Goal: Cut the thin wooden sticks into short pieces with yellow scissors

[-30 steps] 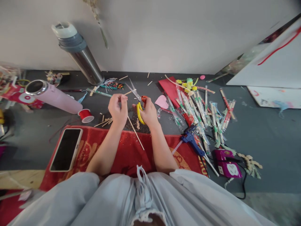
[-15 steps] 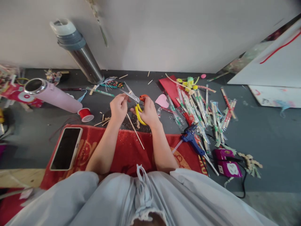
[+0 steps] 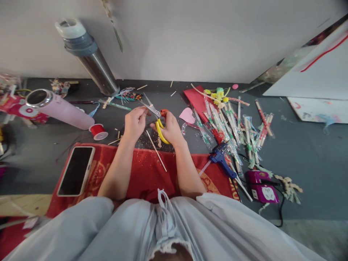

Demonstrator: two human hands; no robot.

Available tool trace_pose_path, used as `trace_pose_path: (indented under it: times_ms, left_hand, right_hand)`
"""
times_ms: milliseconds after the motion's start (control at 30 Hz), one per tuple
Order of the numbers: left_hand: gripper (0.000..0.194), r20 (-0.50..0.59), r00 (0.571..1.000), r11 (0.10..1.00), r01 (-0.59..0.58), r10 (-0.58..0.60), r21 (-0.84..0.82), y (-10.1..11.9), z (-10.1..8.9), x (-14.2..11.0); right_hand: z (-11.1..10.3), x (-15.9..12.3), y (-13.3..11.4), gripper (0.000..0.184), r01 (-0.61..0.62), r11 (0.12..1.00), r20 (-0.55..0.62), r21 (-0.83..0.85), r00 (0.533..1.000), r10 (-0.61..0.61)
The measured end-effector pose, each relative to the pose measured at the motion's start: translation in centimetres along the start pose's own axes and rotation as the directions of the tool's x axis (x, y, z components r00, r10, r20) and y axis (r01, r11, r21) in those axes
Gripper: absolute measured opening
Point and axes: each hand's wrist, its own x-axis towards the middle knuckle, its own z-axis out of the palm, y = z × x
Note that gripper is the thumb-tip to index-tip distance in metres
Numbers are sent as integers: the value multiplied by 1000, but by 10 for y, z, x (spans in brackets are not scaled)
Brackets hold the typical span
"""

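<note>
My right hand [image 3: 172, 128] is closed around the handles of a pair of scissors [image 3: 159, 125], one loop yellow and the other orange-red. Their metal blades stand apart and point up and left. Beside the blades, my left hand [image 3: 135, 124] is closed in a pinch. A tiny pale bit shows between the blades near its fingertips, but what the fingers hold is mostly hidden. Below the hands, a thin wooden stick [image 3: 156, 150] lies partly on the red cloth [image 3: 146, 166], among pale crumbs. Short stick pieces lie left of my left wrist.
A steel flask [image 3: 95, 61], a pink bottle [image 3: 62, 110], a red thread spool [image 3: 98, 132] and a phone [image 3: 76, 171] stand or lie left. To the right are a pink paper heart [image 3: 187, 115], a blue glue gun [image 3: 223, 164], several wrapped sticks [image 3: 228, 127] and a purple box [image 3: 262, 188].
My left hand has shifted slightly left from the scissors. A small pale bit now shows between the blades. My right hand keeps its grip on the scissors.
</note>
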Motion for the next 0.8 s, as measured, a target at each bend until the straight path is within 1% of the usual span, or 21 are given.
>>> trace_pose_path:
  times_ms: [167, 433, 633, 800]
  left_hand:
    - [23, 40, 999, 999, -18, 17, 32, -1, -4, 0]
    - [22, 49, 998, 996, -46, 43, 76, -3, -3, 0]
    - [20, 104, 994, 993, -27, 15, 113, -3, -7, 1]
    - [20, 107, 994, 989, -3, -13, 150, -3, -8, 1]
  right_hand:
    - [0, 0, -2, 65, -24, 999, 33, 21, 999, 23]
    - [-5, 0, -9, 59, -47, 998, 74, -49, 996, 51]
    - [-7, 3, -17, 55, -170, 977, 146, -126, 971, 188]
    - [-8, 4, -22, 51, -234, 956, 183, -176, 947, 265]
